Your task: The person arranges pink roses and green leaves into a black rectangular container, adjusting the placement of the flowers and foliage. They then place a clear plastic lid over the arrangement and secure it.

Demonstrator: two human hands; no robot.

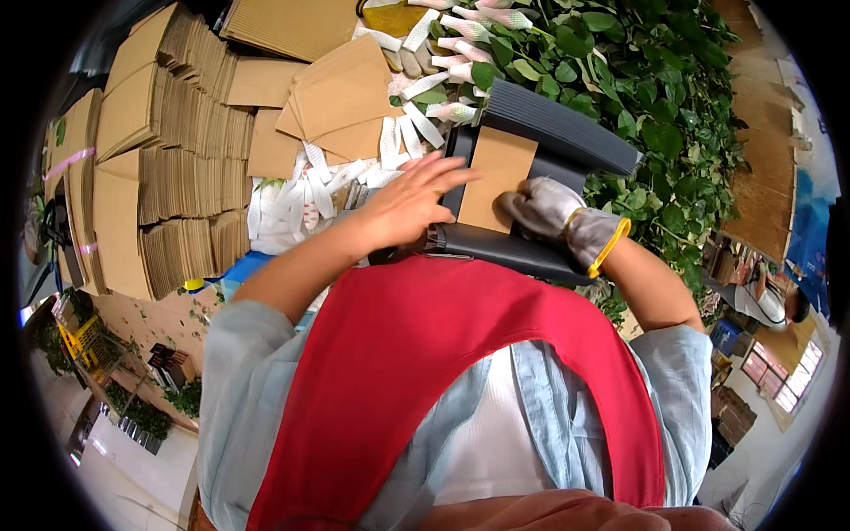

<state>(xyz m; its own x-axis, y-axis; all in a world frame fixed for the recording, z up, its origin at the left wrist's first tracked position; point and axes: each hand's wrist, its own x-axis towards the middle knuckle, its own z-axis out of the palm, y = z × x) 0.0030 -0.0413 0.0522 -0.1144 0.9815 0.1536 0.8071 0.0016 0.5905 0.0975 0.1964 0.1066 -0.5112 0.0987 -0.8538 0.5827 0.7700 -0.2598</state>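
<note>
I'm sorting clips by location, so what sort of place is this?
Probably a flower-packing workroom: pale mesh-sleeved flower heads, heaped leafy stems and stacks of cardboard sheets suggest it.

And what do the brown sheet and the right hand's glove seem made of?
Brown sheet: probably matte cardboard, from its plain tan face and straight edges. Glove: likely dull fabric, possibly coated; it is grey and creased, with a yellow cuff edge.

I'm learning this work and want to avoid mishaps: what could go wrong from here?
The bare left hand is at the edge of the cardboard sheet, which might nick a finger. The mesh-sleeved flower heads beside the ridged black panel could bruise if knocked.
</note>
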